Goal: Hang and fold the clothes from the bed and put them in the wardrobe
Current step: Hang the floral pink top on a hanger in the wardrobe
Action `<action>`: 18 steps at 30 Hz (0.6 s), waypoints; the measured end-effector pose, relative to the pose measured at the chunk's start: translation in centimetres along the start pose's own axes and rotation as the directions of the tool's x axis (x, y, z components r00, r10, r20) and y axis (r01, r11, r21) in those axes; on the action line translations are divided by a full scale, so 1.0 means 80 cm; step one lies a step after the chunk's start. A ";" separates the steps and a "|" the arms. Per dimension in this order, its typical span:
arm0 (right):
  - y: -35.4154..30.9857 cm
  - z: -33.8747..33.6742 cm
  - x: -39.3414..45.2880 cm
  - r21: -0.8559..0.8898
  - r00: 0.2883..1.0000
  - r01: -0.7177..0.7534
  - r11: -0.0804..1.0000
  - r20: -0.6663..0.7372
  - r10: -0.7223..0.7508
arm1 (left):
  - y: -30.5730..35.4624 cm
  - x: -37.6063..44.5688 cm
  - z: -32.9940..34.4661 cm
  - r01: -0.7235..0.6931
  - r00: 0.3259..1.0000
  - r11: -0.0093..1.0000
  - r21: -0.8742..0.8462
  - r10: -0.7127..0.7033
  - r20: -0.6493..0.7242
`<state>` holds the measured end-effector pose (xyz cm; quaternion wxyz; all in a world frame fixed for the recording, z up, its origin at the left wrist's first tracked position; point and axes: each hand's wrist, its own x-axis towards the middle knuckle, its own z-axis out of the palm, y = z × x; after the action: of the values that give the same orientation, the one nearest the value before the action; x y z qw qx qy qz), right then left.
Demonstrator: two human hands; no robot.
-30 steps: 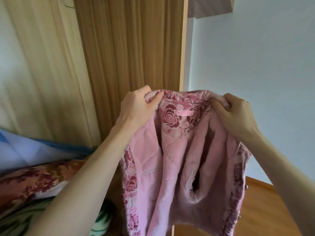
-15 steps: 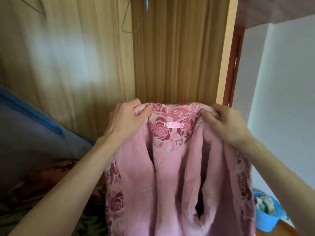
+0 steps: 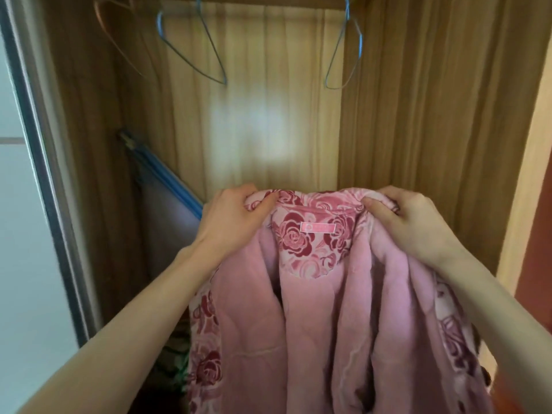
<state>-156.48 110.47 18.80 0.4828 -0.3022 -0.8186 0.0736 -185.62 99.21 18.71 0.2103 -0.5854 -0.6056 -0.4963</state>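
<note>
You've got the pink robe up in front of the open wardrobe, and both hands are on it. Your left hand grips the left shoulder at the collar, fingers curled over the top edge and thumb pinching the rose-print trim. Your right hand does the same on the right shoulder, bunching a thick fold of the fleece. The label sits dead centre between them, so your hold is even.

This looks like a plush, padded garment: soft, floppy, no stiffness at all, and probably heavier than an ordinary shirt. It sags open down the middle and hangs in deep folds below your wrists. The pile should give good friction, so slipping is unlikely, but it will droop the moment one hand lets go.

Up at the far top, wire hangers dangle: a blue hanger at centre-left, a second blue hanger to the right, and a paler hanger at the far left. They look thin, and a weighty robe could bend one.

My read: keep the shoulder seams as your holds, free one hand for a hanger, and feed it in through the neck opening.
</note>
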 end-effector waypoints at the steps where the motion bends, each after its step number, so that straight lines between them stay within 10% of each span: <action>1: -0.004 0.004 0.007 -0.007 1.000 0.006 1.000 -0.001 -0.006 | -0.003 0.006 -0.009 -0.009 1.000 1.000 0.024 0.009 -0.016; 18: -0.061 0.022 0.152 -0.063 0.990 0.096 0.993 -0.101 -0.102 | -0.023 0.154 -0.069 -0.062 0.987 0.989 0.133 0.080 -0.140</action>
<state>-164.28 113.69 28.98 0.5190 -0.2784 -0.8081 0.0099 -191.85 101.06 30.68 0.3085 -0.5544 -0.5981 -0.4896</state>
